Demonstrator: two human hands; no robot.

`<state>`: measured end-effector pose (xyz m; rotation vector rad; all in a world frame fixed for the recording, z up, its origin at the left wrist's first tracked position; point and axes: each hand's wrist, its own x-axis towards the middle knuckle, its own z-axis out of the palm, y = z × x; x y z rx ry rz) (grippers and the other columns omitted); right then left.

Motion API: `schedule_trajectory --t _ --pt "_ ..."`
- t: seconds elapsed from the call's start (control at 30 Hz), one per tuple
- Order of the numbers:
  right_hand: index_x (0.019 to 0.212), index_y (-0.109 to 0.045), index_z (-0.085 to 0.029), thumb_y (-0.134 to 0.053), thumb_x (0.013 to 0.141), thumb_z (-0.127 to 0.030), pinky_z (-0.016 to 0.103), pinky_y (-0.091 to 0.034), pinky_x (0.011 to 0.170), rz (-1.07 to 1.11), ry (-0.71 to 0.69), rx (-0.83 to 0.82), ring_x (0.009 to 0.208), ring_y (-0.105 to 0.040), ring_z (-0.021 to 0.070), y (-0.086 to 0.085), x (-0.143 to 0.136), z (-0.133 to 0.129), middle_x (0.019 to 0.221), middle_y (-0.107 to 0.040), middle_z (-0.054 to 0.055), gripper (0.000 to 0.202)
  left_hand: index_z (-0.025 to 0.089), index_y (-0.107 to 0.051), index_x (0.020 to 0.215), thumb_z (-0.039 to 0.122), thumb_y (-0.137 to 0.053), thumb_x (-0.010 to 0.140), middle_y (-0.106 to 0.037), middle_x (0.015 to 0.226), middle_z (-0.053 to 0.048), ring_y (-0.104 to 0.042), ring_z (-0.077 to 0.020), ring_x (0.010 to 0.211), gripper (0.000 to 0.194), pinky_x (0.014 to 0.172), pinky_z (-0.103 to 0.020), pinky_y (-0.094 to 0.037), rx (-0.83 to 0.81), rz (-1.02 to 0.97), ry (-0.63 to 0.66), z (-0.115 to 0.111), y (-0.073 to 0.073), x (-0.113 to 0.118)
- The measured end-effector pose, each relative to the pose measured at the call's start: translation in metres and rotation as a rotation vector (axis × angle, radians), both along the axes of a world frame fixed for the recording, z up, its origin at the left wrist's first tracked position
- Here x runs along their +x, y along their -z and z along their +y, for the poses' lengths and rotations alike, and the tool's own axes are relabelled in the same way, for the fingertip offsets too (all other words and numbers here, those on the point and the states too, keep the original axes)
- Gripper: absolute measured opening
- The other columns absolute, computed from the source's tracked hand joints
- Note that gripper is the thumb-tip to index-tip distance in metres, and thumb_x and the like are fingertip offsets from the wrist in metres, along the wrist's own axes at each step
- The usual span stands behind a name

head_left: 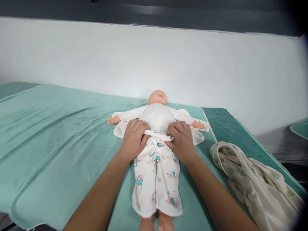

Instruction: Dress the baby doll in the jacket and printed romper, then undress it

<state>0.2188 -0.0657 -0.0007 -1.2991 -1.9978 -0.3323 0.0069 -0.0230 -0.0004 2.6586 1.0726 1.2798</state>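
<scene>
A baby doll [158, 97] lies on its back, arms spread, its feet toward me. White printed pants [157, 179] cover its legs, with the bare feet showing below the cuffs. My left hand [134, 136] is closed on the waistband at the doll's hip on the left, thumb along the fabric. On the other side, my right hand [181, 138] grips the same waistband with bent fingers. Between the hands, the waistband is stretched across the belly, rolled in part. A white top [158, 116] covers the doll's torso, and white cloth is spread beneath its arms.
A light green sheet [60, 154] covers the surface under the doll. At the right lies a crumpled white cloth with a leafy print [255, 183]. Behind the doll's head rises a white wall [154, 57]. A darker green quilted cover [223, 128] shows at the right edge.
</scene>
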Motion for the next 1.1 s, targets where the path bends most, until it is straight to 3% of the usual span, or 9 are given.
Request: schedule_trajectory --t 0.37,0.57,0.77,0.93,1.1 --pt "0.08 -0.051 -0.025 -0.062 0.085 -0.034 0.04 -0.033 0.075 0.0 0.163 -0.011 0.084 -0.049 0.0255 -0.001 -0.001 0.0 0.076 -0.059 0.003 0.015 0.022 -0.051 0.091 0.027 -0.045 0.096 -0.059 0.084 -0.004 -0.052 -0.0222 0.082 0.009 0.077 -0.038 -0.039 -0.038 0.017 -0.075 0.002 0.007 0.0" --pt "0.075 -0.053 -0.023 -0.058 0.091 -0.036 0.039 -0.033 0.076 0.002 0.087 -0.103 0.084 -0.05 0.0237 -0.005 0.012 0.004 0.076 -0.062 0.003 0.021 0.023 -0.056 0.089 0.032 -0.049 0.095 -0.063 0.083 -0.001 -0.056 -0.0201 0.08 0.013 0.074 -0.034 -0.041 -0.215 -0.032 -0.083 -0.002 0.005 0.0" --pt "0.066 -0.052 -0.023 -0.055 0.094 -0.044 0.037 -0.034 0.074 0.039 0.064 -0.192 0.082 -0.05 0.0231 0.001 0.033 0.011 0.068 -0.06 0.002 0.035 0.023 -0.058 0.083 0.037 -0.051 0.095 -0.064 0.08 -0.001 -0.057 -0.0194 0.081 0.02 0.077 -0.035 -0.04 -0.251 -0.043 -0.07 0.0 0.002 -0.003" --pt "0.076 -0.061 -0.024 -0.054 0.094 -0.051 0.038 -0.039 0.077 0.078 -0.01 -0.24 0.084 -0.05 0.0237 0.0 0.041 0.009 0.072 -0.062 0.002 0.033 0.022 -0.06 0.077 0.044 -0.052 0.095 -0.062 0.075 0.0 -0.054 -0.0179 0.078 0.029 0.075 -0.033 -0.04 -0.277 -0.066 -0.054 0.002 -0.005 -0.009" --pt "0.082 -0.064 -0.026 -0.054 0.09 -0.06 0.04 -0.041 0.078 0.08 0.018 -0.321 0.09 -0.052 0.0263 0.003 0.051 0.01 0.08 -0.065 0.003 0.036 0.021 -0.057 0.069 0.049 -0.049 0.095 -0.057 0.069 0.0 -0.054 -0.0175 0.074 0.039 0.074 -0.034 -0.039 -0.262 -0.05 -0.118 0.006 -0.008 -0.015"
